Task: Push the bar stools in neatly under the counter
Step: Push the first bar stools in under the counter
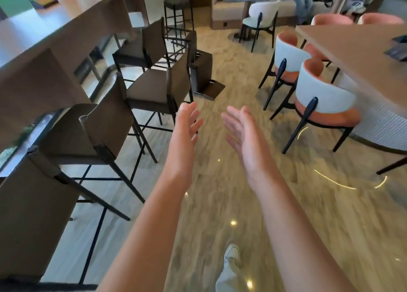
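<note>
A long brown counter runs along the left. Several dark brown bar stools stand beside it. The nearest stool and the second stool sit close under the counter. A third stool stands further out from it, with its back toward me. One stool lies tipped over on the floor beyond it. Another stool stands behind the third one. My left hand and my right hand reach forward with straight fingers, holding nothing, just short of the third stool's back.
A large table with white and salmon chairs stands at the right. A white chair, a round table and a sofa are at the back, where people stand. Marble floor lies between the counter and the table.
</note>
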A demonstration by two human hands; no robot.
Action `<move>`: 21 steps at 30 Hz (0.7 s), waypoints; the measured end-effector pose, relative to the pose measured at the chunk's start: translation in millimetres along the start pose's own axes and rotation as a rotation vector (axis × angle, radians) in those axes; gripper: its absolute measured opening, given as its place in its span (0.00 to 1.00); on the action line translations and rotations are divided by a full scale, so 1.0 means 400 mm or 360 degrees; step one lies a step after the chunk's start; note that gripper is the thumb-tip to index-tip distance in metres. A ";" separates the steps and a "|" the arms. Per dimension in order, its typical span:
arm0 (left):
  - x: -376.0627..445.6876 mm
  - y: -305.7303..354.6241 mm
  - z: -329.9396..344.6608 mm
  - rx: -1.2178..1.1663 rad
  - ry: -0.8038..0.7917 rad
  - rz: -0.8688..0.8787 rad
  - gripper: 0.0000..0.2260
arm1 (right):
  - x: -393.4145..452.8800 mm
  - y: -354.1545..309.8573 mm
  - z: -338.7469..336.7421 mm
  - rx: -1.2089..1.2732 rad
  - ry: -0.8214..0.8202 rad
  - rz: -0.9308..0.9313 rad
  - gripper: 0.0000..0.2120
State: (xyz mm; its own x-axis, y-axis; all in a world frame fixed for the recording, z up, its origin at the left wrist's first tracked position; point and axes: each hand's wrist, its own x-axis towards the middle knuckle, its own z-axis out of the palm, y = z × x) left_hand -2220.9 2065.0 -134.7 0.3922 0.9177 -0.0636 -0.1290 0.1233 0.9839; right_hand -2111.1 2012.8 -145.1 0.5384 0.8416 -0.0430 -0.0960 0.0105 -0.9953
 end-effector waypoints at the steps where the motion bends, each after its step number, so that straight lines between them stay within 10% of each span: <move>1: 0.040 0.001 0.021 0.0007 -0.0001 0.0005 0.23 | 0.044 -0.001 -0.013 0.0013 -0.0009 -0.0008 0.25; 21: 0.711 -0.002 0.292 -0.0002 0.0049 -0.0023 0.23 | 0.767 -0.033 -0.150 0.0150 -0.0034 0.0103 0.24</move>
State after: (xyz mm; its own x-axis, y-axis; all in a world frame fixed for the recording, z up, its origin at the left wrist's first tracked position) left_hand -2003.0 2281.8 -134.1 0.3661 0.9269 -0.0831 -0.1247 0.1373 0.9826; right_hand -1894.4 2238.4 -150.4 0.5107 0.8534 -0.1044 -0.2087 0.0053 -0.9780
